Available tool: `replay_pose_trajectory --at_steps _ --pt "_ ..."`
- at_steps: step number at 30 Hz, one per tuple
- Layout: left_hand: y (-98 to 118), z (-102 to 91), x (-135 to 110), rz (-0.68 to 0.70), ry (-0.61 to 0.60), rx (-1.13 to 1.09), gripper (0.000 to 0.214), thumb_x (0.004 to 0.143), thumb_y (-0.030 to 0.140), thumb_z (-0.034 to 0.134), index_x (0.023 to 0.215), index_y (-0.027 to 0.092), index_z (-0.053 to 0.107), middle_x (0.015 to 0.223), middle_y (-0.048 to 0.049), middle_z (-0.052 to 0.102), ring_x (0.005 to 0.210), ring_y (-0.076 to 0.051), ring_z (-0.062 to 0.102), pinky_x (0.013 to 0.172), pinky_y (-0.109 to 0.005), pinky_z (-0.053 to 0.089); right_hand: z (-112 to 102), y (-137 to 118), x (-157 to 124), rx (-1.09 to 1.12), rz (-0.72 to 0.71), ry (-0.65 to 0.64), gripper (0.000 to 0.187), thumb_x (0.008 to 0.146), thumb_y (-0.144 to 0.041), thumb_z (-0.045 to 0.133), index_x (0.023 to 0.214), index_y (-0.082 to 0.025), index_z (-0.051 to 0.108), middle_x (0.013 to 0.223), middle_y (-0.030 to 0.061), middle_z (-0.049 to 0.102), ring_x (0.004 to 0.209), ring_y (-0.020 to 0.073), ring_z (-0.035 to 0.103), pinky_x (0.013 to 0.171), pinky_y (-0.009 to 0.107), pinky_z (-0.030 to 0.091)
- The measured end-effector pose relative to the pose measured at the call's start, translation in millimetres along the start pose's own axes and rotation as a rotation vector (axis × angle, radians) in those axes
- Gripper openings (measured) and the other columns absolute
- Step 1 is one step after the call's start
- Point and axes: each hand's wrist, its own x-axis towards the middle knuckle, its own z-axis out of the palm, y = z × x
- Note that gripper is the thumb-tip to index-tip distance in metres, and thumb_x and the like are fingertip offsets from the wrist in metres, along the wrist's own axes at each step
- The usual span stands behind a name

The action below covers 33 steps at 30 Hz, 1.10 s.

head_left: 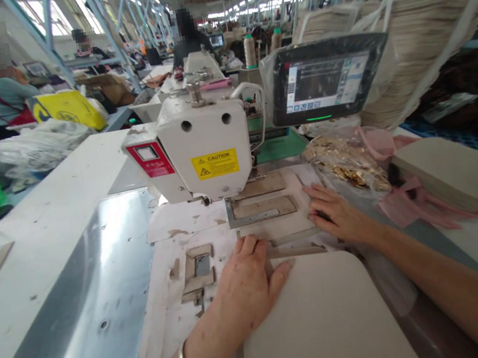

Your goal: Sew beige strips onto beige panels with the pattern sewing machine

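Note:
A white sewing machine [197,143] with a yellow caution label stands in front of me. Under its head a metal clamp frame [262,208] holds a tan piece. A large beige fabric panel [320,323] lies near me on the table. My left hand [244,287] rests flat on the panel's far left corner, fingers together, a silver bangle on the wrist. My right hand [338,215] lies flat, fingers spread, on the template just right of the clamp frame. Neither hand grips anything.
A touchscreen [326,83] wrapped in plastic sits at the right of the machine. Beside it are a bag of gold metal parts [347,162], a stack of beige panels [456,175] and tall piles of fabric [422,47]. Other people work at the back left.

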Motion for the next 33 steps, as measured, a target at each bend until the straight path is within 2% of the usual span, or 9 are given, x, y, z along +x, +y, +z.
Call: replay_pose_trajectory --at_steps 2,6,12,16,18,25,27,29,33 --pt "0 -0.3 0 0.004 0.001 0.000 0.044 0.097 0.049 0.048 0.117 0.012 0.062 0.117 -0.0152 0.058 0.113 -0.032 0.054 0.101 -0.053 0.050 6 4 4 -0.010 0.027 -0.030 0.013 0.089 -0.017 0.052 0.076 -0.021 0.051 0.145 0.0146 0.054 0.143 0.0306 0.040 0.115 0.056 0.037" --pt "0 0.2 -1 0.004 0.007 0.010 0.044 0.097 0.050 0.049 0.116 0.013 0.062 0.116 -0.0152 0.059 0.114 -0.032 0.054 0.101 -0.053 0.050 12 6 7 -0.037 0.085 -0.058 0.011 0.085 -0.021 0.057 0.077 -0.021 0.049 0.150 0.0176 0.049 0.142 0.0333 0.041 0.114 0.053 0.040" --pt "3 -1.7 -2 -0.010 -0.014 0.028 0.045 0.098 0.050 0.047 0.119 0.013 0.062 0.119 -0.0148 0.059 0.115 -0.030 0.055 0.103 -0.049 0.049 4 3 -12 0.044 0.043 -0.010 0.009 0.094 -0.024 0.050 0.090 -0.019 0.056 0.139 0.0195 0.059 0.135 0.0303 0.052 0.111 0.051 0.045" --pt "6 -4.5 -2 -0.019 -0.028 0.045 0.043 0.098 0.050 0.048 0.115 0.014 0.062 0.116 -0.0143 0.060 0.114 -0.029 0.055 0.103 -0.048 0.049 -4 -1 -36 0.071 -0.050 0.018 0.021 0.099 -0.021 0.045 0.114 -0.018 0.059 0.131 0.0155 0.065 0.127 0.0260 0.059 0.105 0.049 0.052" --pt "6 -4.9 -2 -0.027 -0.032 0.043 0.041 0.098 0.049 0.048 0.114 0.014 0.062 0.115 -0.0139 0.060 0.114 -0.029 0.055 0.103 -0.047 0.049 -7 -4 -43 0.066 -0.078 0.041 0.027 0.098 -0.017 0.045 0.120 -0.017 0.060 0.129 0.0154 0.066 0.124 0.0258 0.061 0.103 0.048 0.054" --pt "-2 2.4 -2 -0.024 -0.012 0.012 0.039 0.097 0.048 0.047 0.115 0.016 0.062 0.117 -0.0134 0.059 0.113 -0.030 0.055 0.102 -0.050 0.049 -9 -17 -44 0.094 -0.050 0.092 0.035 0.089 -0.008 0.047 0.115 -0.017 0.069 0.120 0.0129 0.071 0.116 0.0253 0.065 0.103 0.046 0.053" --pt "-4 5.7 -1 -0.023 0.003 0.000 0.039 0.096 0.048 0.048 0.114 0.017 0.062 0.117 -0.0132 0.059 0.113 -0.030 0.055 0.103 -0.049 0.049 -12 -10 -41 0.117 -0.042 0.087 0.037 0.088 -0.008 0.046 0.113 -0.018 0.072 0.118 0.0116 0.073 0.113 0.0239 0.067 0.100 0.043 0.055" --pt "-5 7.6 -1 -0.016 0.022 -0.009 0.038 0.096 0.049 0.048 0.114 0.018 0.063 0.117 -0.0128 0.059 0.113 -0.030 0.056 0.102 -0.049 0.049 -18 9 -37 0.080 0.042 0.106 0.036 0.087 -0.010 0.046 0.110 -0.017 0.074 0.112 0.0114 0.075 0.105 0.0237 0.071 0.092 0.040 0.057" --pt "-4 6.3 -3 -0.006 0.023 -0.012 0.040 0.097 0.049 0.046 0.113 0.017 0.063 0.116 -0.0135 0.059 0.113 -0.030 0.056 0.101 -0.049 0.049 -40 69 -27 -0.198 0.406 0.178 0.032 0.083 -0.011 0.050 0.099 -0.012 0.077 0.097 0.0144 0.077 0.087 0.0270 0.073 0.082 0.040 0.058"
